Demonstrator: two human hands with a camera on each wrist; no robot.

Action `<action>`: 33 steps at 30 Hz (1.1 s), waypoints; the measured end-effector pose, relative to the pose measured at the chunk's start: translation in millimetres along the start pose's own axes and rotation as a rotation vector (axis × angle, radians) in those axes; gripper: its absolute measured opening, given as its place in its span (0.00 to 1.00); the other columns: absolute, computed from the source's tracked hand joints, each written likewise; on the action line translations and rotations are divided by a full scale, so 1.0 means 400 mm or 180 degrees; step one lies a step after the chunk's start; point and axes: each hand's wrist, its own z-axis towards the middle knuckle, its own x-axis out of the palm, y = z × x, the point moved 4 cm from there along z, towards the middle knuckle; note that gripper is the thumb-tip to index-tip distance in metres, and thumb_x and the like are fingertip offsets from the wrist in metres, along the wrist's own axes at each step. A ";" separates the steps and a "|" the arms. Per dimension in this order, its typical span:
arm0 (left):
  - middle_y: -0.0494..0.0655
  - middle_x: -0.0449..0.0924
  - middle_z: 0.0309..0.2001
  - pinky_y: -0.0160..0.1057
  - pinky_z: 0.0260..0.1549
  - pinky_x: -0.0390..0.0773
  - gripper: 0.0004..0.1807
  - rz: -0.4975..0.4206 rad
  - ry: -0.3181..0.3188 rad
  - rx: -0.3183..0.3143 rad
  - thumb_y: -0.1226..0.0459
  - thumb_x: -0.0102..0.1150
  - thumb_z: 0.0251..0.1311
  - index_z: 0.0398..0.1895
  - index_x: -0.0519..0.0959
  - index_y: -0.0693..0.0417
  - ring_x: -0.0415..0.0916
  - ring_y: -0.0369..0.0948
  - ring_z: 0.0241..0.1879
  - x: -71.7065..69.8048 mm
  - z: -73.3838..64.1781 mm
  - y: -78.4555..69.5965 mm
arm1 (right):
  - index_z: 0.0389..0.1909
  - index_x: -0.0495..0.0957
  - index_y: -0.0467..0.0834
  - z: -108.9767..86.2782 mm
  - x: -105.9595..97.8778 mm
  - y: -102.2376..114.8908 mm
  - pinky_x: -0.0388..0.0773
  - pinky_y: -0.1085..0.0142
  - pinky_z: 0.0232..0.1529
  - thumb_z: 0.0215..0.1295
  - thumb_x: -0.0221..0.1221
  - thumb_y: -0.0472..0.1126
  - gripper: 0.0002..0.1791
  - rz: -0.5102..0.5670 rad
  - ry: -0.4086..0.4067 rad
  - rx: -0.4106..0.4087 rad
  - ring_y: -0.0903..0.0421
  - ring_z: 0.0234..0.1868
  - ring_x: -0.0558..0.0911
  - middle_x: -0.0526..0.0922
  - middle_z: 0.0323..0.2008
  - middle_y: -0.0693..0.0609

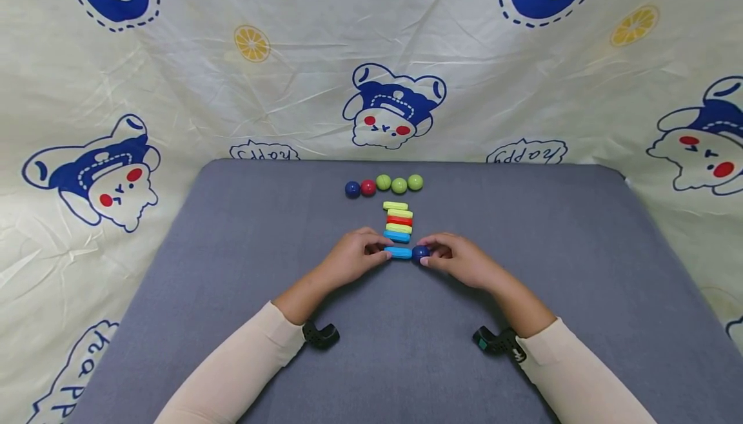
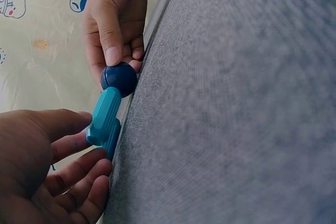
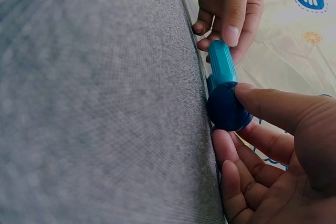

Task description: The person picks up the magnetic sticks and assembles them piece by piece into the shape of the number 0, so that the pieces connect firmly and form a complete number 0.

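Note:
My left hand point(image 1: 354, 257) pinches one end of a light blue ridged rod point(image 1: 398, 253) between thumb and fingers. At the rod's other end, a dark blue ball point(image 2: 119, 79) is pinched by my right hand point(image 1: 464, 262). Ball and rod touch end to end, close over the grey table; whether they are joined I cannot tell. In the right wrist view the ball point(image 3: 227, 107) hides the rod's near end. Just beyond lies a second blue rod point(image 1: 397, 237), partly behind the held one in the left wrist view.
Beyond the hands, yellow rods point(image 1: 399, 213) and a red rod point(image 1: 399, 221) lie stacked in a column. Farther back is a row with a dark blue ball point(image 1: 352, 190), a red ball point(image 1: 368, 187) and three green balls point(image 1: 398, 185). A printed cloth point(image 1: 313, 108) hangs behind the table point(image 1: 261, 217).

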 end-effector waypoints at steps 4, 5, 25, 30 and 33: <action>0.48 0.80 0.45 0.34 0.40 0.77 0.15 -0.0094 -0.0071 -0.0072 0.59 0.64 0.67 0.53 0.85 0.54 0.76 0.38 0.41 -0.009 0.002 0.004 | 0.60 0.79 0.44 -0.001 -0.001 0.000 0.78 0.61 0.44 0.69 0.64 0.45 0.21 0.0013 -0.0004 -0.0016 0.53 0.44 0.80 0.82 0.49 0.46; 0.48 0.80 0.45 0.35 0.40 0.77 0.15 -0.0116 -0.0098 -0.0097 0.59 0.64 0.67 0.54 0.85 0.53 0.76 0.39 0.42 -0.012 0.002 0.005 | 0.60 0.79 0.44 -0.001 -0.001 0.000 0.78 0.61 0.44 0.69 0.64 0.46 0.21 0.0008 -0.0007 -0.0017 0.53 0.44 0.80 0.82 0.49 0.46; 0.55 0.78 0.53 0.47 0.46 0.82 0.18 -0.0216 -0.0922 -0.0430 0.59 0.66 0.66 0.56 0.82 0.55 0.78 0.47 0.48 -0.097 0.026 0.047 | 0.59 0.79 0.42 -0.005 0.000 0.000 0.76 0.65 0.42 0.70 0.64 0.46 0.21 -0.0045 -0.0033 -0.0074 0.56 0.41 0.78 0.82 0.46 0.46; 0.58 0.75 0.55 0.46 0.43 0.81 0.19 -0.0107 -0.1018 -0.0487 0.59 0.65 0.67 0.58 0.81 0.55 0.78 0.48 0.47 -0.115 0.041 0.069 | 0.59 0.79 0.42 -0.005 0.001 -0.002 0.76 0.64 0.43 0.70 0.64 0.46 0.20 -0.0042 -0.0038 -0.0077 0.56 0.42 0.78 0.82 0.47 0.46; 0.57 0.75 0.54 0.46 0.44 0.80 0.19 -0.0115 -0.1071 -0.0527 0.59 0.65 0.67 0.58 0.81 0.57 0.78 0.48 0.47 -0.121 0.051 0.083 | 0.59 0.79 0.43 -0.005 0.002 -0.001 0.77 0.64 0.44 0.70 0.64 0.46 0.20 -0.0054 -0.0045 -0.0074 0.56 0.42 0.78 0.81 0.47 0.46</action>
